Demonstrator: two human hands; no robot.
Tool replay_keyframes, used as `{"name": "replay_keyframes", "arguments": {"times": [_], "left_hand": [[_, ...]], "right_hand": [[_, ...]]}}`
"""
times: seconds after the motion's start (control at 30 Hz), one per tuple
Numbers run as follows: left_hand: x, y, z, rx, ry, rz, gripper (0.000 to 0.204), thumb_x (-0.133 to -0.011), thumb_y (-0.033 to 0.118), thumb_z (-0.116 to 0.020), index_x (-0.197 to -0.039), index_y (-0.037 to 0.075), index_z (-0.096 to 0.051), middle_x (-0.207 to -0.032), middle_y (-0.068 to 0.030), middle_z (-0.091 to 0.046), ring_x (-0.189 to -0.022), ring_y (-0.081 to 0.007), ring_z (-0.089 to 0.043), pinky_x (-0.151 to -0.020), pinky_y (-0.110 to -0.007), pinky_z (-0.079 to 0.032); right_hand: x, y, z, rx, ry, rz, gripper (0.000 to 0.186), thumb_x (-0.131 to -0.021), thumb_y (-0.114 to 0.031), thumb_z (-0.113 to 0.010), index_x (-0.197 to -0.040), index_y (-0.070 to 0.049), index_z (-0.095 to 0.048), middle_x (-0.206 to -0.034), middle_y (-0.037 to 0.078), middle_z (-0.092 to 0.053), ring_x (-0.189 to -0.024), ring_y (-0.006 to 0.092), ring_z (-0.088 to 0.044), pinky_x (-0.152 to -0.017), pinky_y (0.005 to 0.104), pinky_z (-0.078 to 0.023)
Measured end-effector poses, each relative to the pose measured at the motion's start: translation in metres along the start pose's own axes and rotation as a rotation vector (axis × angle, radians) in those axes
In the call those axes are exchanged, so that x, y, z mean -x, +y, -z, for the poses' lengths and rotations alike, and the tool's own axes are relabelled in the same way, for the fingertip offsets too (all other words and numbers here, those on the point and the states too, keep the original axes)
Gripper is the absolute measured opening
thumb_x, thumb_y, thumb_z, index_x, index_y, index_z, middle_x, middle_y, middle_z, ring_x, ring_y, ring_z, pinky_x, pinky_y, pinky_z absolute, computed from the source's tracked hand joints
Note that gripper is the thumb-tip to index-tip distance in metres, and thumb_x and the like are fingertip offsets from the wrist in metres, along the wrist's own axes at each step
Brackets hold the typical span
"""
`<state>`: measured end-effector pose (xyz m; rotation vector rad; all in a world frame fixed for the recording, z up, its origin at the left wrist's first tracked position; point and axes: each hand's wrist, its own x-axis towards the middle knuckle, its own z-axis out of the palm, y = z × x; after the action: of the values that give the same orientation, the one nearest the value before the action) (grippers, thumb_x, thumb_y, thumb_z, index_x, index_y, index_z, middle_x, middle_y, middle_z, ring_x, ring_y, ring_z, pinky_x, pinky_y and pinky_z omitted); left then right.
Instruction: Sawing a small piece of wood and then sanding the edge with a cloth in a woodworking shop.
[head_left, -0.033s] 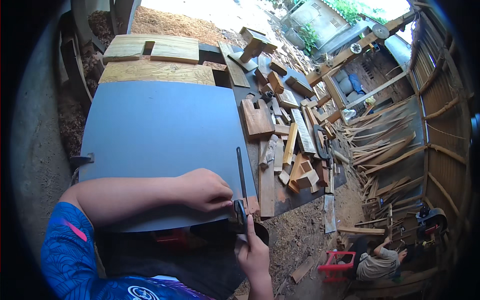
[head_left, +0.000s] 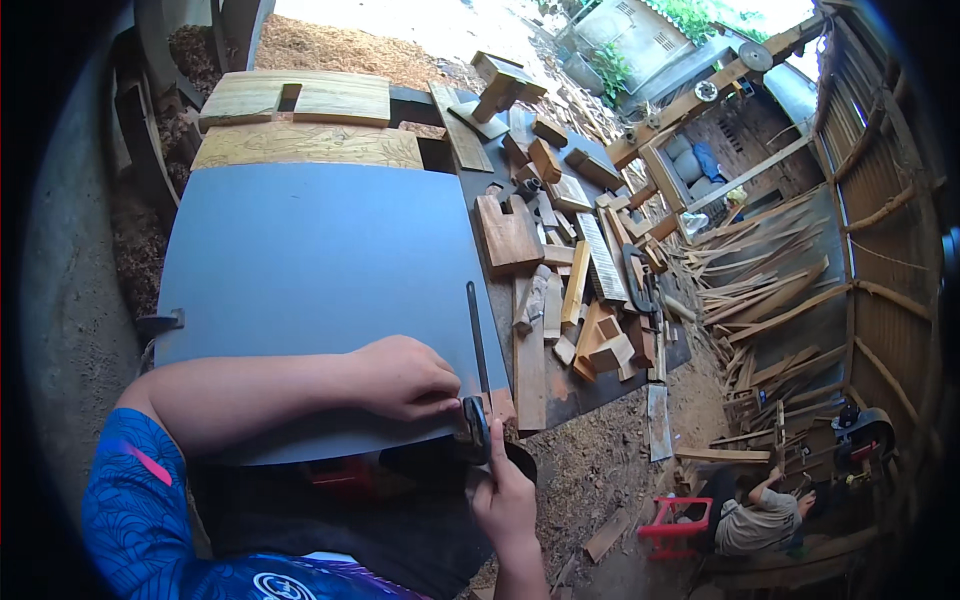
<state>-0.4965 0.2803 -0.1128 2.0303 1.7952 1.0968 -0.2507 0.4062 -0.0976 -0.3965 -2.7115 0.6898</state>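
Note:
A bar clamp with a long dark bar [head_left: 477, 340] lies at the near right corner of a large grey-blue board [head_left: 320, 260]. Its dark head [head_left: 474, 420] sits at the board's edge, beside a small reddish-brown wood piece [head_left: 503, 404]. My right hand [head_left: 505, 500] is closed around the lower part of the clamp, its index finger stretched up along it. My left forearm lies across the board's near side. There my left hand [head_left: 405, 378] is closed, knuckles up, with thumb and fingertips close to the clamp head; what they pinch, if anything, is hidden.
Right of the board, wood blocks and offcuts [head_left: 575, 290] crowd the bench, with another dark clamp [head_left: 640, 280] among them. Carved planks [head_left: 310, 145] lie beyond the board. A metal piece [head_left: 165, 322] projects at its left edge. Another person [head_left: 755, 520] sits low at far right, near a red stool [head_left: 672, 525].
The whole scene has shifted slightly to the left in the picture. Both hands keep nearly the same places at the clamp.

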Motion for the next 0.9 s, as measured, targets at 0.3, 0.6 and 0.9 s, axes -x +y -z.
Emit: {"name": "replay_keyframes", "arguments": {"times": [0.3, 0.6, 0.9], "left_hand": [[-0.003, 0.0, -0.002, 0.013, 0.029, 0.012, 0.026, -0.1, 0.03, -0.063, -0.089, 0.007, -0.066, -0.083, -0.0133, -0.066, -0.085, -0.0377, -0.067, -0.071, -0.049, -0.054], [0.004, -0.004, -0.003, 0.011, 0.065, -0.003, 0.025, -0.099, 0.031, -0.065, -0.092, 0.008, -0.07, -0.087, -0.0124, -0.069, -0.085, -0.0365, -0.067, -0.072, -0.047, -0.055], [-0.003, -0.002, -0.002, -0.008, 0.021, 0.012, 0.026, -0.1, 0.031, -0.064, -0.093, 0.007, -0.07, -0.087, -0.013, -0.069, -0.086, -0.0367, -0.068, -0.073, -0.048, -0.055]], "right_hand": [[0.065, -0.006, 0.008, 0.008, 0.01, -0.134, 0.071, -0.086, 0.004, -0.049, -0.156, -0.005, -0.044, -0.085, 0.021, -0.07, -0.071, 0.0358, -0.072, -0.069, 0.0412, -0.058], [0.033, 0.004, -0.009, 0.03, 0.045, -0.087, 0.066, -0.09, -0.001, -0.063, -0.154, -0.007, -0.048, -0.087, 0.017, -0.071, -0.073, 0.0348, -0.072, -0.066, 0.0434, -0.057], [0.058, 0.004, -0.004, 0.02, 0.056, -0.1, 0.067, -0.09, 0.002, -0.058, -0.155, -0.006, -0.047, -0.086, 0.017, -0.071, -0.071, 0.0331, -0.071, -0.066, 0.0423, -0.057]]}}
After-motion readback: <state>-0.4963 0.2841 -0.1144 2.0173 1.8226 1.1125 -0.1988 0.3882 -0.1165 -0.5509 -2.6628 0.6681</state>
